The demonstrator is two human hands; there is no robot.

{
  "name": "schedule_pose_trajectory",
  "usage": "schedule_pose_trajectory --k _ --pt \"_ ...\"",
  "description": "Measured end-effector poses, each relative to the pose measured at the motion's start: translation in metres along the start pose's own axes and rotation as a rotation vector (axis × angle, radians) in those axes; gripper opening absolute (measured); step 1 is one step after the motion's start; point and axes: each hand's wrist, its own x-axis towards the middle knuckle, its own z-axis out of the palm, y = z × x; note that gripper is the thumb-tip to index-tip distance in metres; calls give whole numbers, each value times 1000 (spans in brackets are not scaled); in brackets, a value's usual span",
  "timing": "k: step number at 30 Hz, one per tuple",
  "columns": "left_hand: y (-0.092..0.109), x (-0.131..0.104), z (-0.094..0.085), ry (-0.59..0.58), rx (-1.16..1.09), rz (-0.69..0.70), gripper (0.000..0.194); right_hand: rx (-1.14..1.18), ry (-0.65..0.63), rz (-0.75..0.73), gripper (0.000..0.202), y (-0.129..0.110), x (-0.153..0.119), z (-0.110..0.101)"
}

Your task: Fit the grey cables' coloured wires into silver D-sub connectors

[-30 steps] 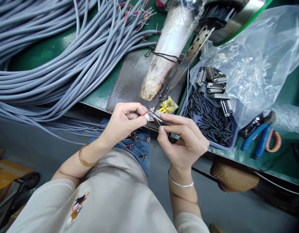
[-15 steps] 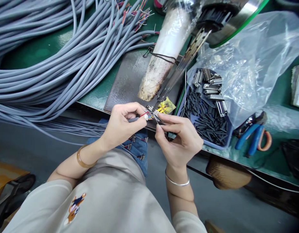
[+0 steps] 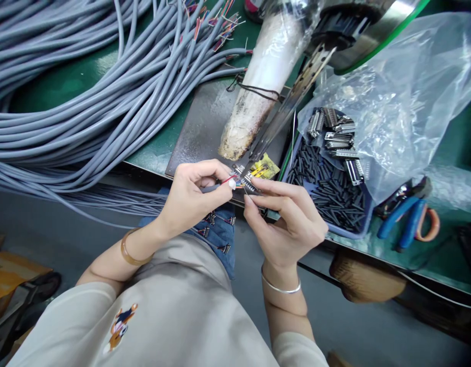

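My left hand (image 3: 195, 196) pinches the end of a grey cable, from which a red wire (image 3: 229, 179) and other thin coloured wires stick out. My right hand (image 3: 286, 219) is closed in a pinch close beside it, on a thin strand too small to name. Between the fingertips of both hands is a small metal connector (image 3: 248, 182) with a row of pins. The tip of a dark metal rod (image 3: 275, 125) reaches down just above it. A yellow piece (image 3: 266, 167) lies behind the right fingertips on the dark plate (image 3: 199, 120).
Many grey cables (image 3: 86, 112) spread over the left of the green table. A blue tray (image 3: 363, 232) at the right holds black tubes (image 3: 334, 199) and metal connectors (image 3: 340, 137), beside a clear plastic bag (image 3: 403, 86) and blue-handled pliers (image 3: 409, 219). A white wrapped cylinder (image 3: 258, 86) rises ahead.
The view has shifted slightly, so the table items appear a little further right. My right hand has moved slightly right, and the connector between the hands appears turned a little.
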Motion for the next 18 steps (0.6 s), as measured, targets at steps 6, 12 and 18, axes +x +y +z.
schedule_pose_trajectory --k 6,12,18 --pt "-4 0 -2 -14 13 -54 11 -29 -8 -27 23 -2 -4 2" --pt "-6 -1 -2 -14 27 -55 10 -14 -2 -6 22 0 -4 3" --pt "-4 0 -2 -16 37 -55 11 67 -32 76 20 1 -3 2"
